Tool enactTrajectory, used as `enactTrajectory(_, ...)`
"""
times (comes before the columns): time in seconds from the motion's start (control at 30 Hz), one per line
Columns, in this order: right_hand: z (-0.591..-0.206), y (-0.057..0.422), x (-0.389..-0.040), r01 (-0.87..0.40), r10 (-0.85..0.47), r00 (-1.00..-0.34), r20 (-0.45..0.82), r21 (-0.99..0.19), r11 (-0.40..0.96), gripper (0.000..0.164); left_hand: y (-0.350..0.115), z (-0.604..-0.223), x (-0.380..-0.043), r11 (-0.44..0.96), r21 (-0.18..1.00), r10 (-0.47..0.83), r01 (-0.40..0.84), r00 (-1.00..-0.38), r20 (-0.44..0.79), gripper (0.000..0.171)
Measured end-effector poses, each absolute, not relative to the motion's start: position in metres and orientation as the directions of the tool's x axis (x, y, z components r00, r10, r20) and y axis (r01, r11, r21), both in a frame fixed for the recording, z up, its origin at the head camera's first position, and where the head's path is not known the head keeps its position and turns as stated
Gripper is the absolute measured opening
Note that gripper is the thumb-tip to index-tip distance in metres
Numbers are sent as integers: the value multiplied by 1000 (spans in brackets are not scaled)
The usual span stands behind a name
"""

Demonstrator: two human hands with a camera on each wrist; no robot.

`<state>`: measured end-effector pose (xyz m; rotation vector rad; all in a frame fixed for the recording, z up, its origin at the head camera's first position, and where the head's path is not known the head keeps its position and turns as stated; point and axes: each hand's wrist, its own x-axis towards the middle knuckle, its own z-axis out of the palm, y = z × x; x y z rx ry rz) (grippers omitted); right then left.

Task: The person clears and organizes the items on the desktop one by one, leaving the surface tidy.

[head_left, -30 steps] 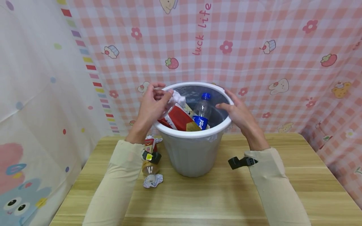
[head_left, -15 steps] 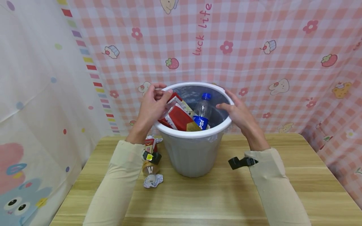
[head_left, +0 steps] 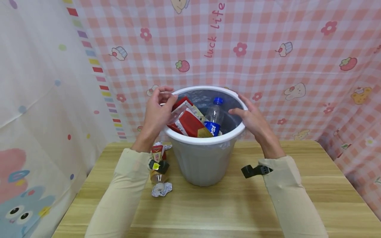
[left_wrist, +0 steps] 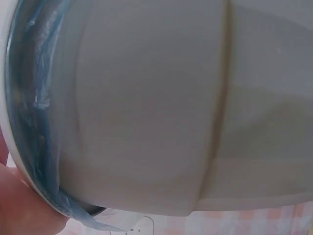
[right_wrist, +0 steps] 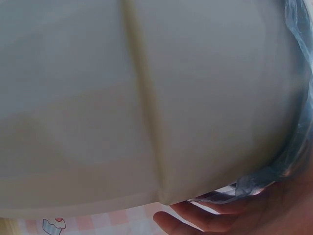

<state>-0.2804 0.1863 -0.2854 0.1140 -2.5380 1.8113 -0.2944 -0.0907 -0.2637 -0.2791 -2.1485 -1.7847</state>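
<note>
A light grey trash can (head_left: 205,162) with a white rim stands upright on the wooden table in the head view, lined with a clear plastic bag (left_wrist: 49,98). My left hand (head_left: 157,110) grips its left rim, thumb at the inside edge. On the opposite side my right hand (head_left: 253,120) holds the rim, with the thumb inside and the other fingers outside, where the right wrist view shows them against the wall. Inside lie a red and gold box (head_left: 191,124), another red packet (head_left: 183,102) and a clear Pepsi bottle (head_left: 214,115) with a blue cap.
Left of the can, partly hidden by my left wrist, lie a red carton (head_left: 158,152), a plastic bottle (head_left: 158,180) and crumpled paper (head_left: 165,189). The wooden table (head_left: 238,211) extends to both sides. A pink checked curtain (head_left: 262,72) hangs close behind.
The crumpled white paper beside my left thumb has dropped out of sight, uncovering the red packet. Both hands have stayed on the rim almost unmoved, and the view has shifted slightly.
</note>
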Motion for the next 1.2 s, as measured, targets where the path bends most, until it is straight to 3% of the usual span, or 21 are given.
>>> enactTrajectory(0.2, -283, 185, -281, -73, -44, -997, 62, -943, 326, 77, -97, -263, -291, 144, 904, -97, 404, -903, 419, 28)
enactTrajectory(0.8, -282, 185, -280, -69, -49, -997, 57, -944, 321, 77, -123, -268, -280, 87, 916, -210, 393, -891, 402, 16)
enactTrajectory(1.2, -284, 185, -281, -72, -42, -997, 61, -944, 321, 75, -150, -297, -274, 141, 948, -270, 286, -910, 315, 18)
